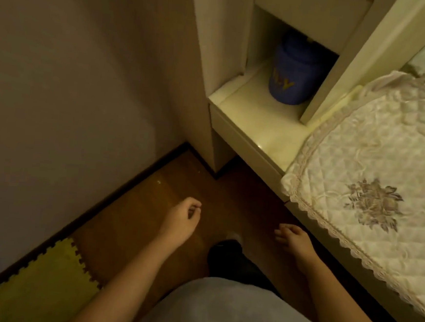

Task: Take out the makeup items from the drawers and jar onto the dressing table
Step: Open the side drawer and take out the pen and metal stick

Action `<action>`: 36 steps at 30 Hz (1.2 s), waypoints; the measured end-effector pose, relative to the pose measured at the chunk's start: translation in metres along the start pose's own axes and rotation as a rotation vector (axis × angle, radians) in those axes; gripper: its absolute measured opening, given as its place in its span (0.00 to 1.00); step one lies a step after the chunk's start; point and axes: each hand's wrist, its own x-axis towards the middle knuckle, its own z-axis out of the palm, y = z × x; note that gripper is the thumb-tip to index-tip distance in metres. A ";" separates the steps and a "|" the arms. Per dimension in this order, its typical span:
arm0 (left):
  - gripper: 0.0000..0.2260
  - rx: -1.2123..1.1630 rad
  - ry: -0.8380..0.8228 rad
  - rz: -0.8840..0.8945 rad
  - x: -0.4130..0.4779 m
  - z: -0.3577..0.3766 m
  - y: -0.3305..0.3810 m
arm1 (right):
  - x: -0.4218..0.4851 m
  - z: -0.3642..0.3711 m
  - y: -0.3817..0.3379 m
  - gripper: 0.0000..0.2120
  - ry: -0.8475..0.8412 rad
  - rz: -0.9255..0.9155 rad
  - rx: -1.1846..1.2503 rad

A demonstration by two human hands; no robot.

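Note:
A blue jar (293,73) with yellow lettering stands upright in an open niche of the cream dressing table (260,121). A closed drawer front (236,137) runs below the table's left edge. My left hand (184,218) hangs low over the wooden floor, fingers loosely curled, holding nothing. My right hand (293,239) hovers a little to the right, near the table's front edge, fingers loosely bent and empty. Both hands are well below and in front of the jar. No makeup items are visible.
A quilted, lace-edged cloth (373,173) with a floral motif covers the table's right part. A plain wall (72,86) stands at left. A yellow-green foam mat (36,281) lies on the wooden floor (152,207). My dark foot (227,253) is between the hands.

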 end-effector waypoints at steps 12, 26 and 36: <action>0.20 0.635 -0.110 0.555 0.134 -0.009 0.088 | 0.051 0.052 -0.032 0.19 0.065 0.185 0.656; 0.24 0.841 -0.123 1.111 0.240 -0.012 0.073 | 0.131 0.149 -0.084 0.25 0.317 -0.020 1.614; 0.28 0.854 -0.258 1.141 0.238 -0.025 0.070 | 0.128 0.176 -0.092 0.24 0.379 -0.155 1.872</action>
